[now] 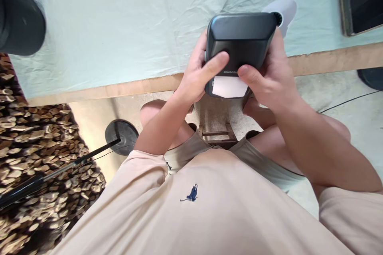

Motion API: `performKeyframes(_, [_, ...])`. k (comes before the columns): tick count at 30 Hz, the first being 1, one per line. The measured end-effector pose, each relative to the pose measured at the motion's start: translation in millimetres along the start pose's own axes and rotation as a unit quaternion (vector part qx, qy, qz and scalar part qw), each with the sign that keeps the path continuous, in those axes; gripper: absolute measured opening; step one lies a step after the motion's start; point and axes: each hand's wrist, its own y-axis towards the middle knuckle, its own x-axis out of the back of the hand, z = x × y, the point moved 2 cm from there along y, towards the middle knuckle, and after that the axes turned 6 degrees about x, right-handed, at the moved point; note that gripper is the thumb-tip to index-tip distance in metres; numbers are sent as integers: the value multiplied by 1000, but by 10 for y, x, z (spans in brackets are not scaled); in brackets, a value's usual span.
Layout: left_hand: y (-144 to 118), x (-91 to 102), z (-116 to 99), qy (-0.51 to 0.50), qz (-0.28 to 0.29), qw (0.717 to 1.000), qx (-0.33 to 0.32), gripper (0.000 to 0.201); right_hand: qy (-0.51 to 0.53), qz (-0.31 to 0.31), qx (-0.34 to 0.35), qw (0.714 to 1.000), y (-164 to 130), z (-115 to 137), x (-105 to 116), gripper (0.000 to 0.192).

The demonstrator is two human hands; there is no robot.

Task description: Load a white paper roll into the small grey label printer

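Observation:
I hold a dark grey box-shaped device [241,42] in both hands above the table's front edge. A white label [229,86] sits on its near face, under small printed lettering. My left hand [196,73] grips its left side, thumb lying across the dark face. My right hand [271,75] grips the right side, thumb pressed near the lettering. A white rounded part [284,10] shows behind the device's top right corner.
The table is covered with a pale green cloth [113,28] and has a wooden edge [98,91]. A black object [19,16] sits at the far left, a dark framed panel [362,0] at the top right. A black stand base [121,135] and pole are on the floor.

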Motion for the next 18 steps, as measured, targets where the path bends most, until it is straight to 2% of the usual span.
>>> performKeyframes(4, [40, 113, 3, -57, 7, 998, 36, 24, 2, -7, 9, 1000, -45, 23, 5, 70])
performKeyframes(6, [67, 223, 20, -59, -18, 997, 39, 16, 27, 9, 8, 1000, -66, 16, -10, 77])
performKeyframes(10, [115, 416, 99, -59, -84, 995, 19, 12, 36, 54, 0, 998, -61, -34, -41, 85])
performKeyframes(12, [130, 437, 142, -48, -85, 995, 31, 10, 28, 58, 0, 998, -42, -55, -40, 88])
performKeyframes(14, [135, 416, 162, -39, -71, 995, 55, 17, 21, 62, 3, 998, -28, -66, -39, 92])
performKeyframes(18, [117, 361, 119, -53, -84, 990, 97, 22, -1, 52, 4, 999, -37, -95, -44, 91])
